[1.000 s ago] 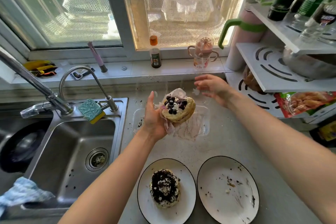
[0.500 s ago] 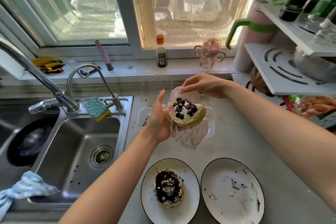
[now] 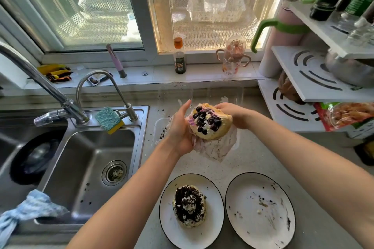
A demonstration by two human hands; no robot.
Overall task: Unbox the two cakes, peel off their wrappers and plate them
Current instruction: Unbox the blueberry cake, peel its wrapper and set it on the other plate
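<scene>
Head view: the blueberry cake [image 3: 210,122] is held in the air above the table [image 3: 253,153], between both hands, tilted so its topped face points toward the camera. The left hand [image 3: 179,129] cups it from the left and below, palm against the wrapper [image 3: 214,148], fingers closed on the wrapper and the cake's left side. The right hand [image 3: 232,112] lies at the cake's upper right edge, fingers pinched on that rim; whether they grip paper or crumb cannot be told. The wrapper hangs loose under and behind the cake, toward the lower right, so the cake lies in front of the paper and between the two sets of fingers.

The clear box [image 3: 159,129] stands open on the table behind the hands. The empty plate [image 3: 261,210] lies directly below and nearer the right hand; the left plate [image 3: 214,204] already carries the chocolate cake [image 3: 189,206]. Judgement: peeling is nearly done, and the coming move is a lift clear of the paper, then down to the empty plate
</scene>
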